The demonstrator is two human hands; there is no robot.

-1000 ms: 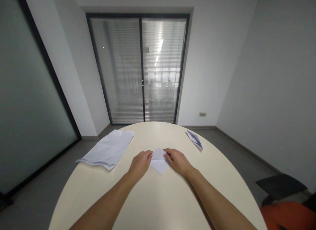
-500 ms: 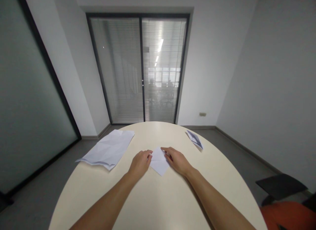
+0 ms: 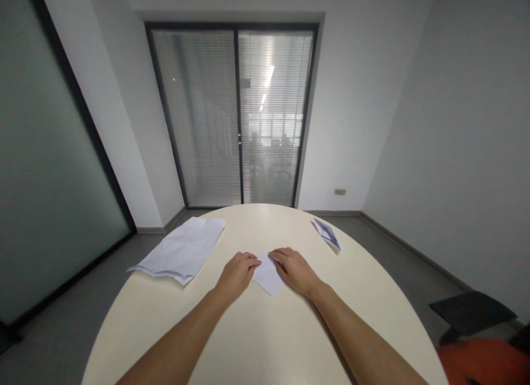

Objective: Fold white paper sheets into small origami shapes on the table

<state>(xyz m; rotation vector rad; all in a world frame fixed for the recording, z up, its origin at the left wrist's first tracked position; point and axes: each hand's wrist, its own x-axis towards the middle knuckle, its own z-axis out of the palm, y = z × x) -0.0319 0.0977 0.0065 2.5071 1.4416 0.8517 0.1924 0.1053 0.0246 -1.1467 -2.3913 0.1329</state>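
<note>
Both hands' grip pinching small white folded paper (image 3: 268, 276), pointed btm corner, creased

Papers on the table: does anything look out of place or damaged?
The crumpled sheets at the table's left edge are creased and overhang it. The folded paper lies flat between left hand and right hand. Another folded piece lies far right.

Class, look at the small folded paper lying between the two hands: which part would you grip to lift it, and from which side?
Probably the near pointed corner of the folded paper, approached from the person's side. It juts out uncovered toward the near table edge, while the left hand and right hand press its far corners flat.
</note>
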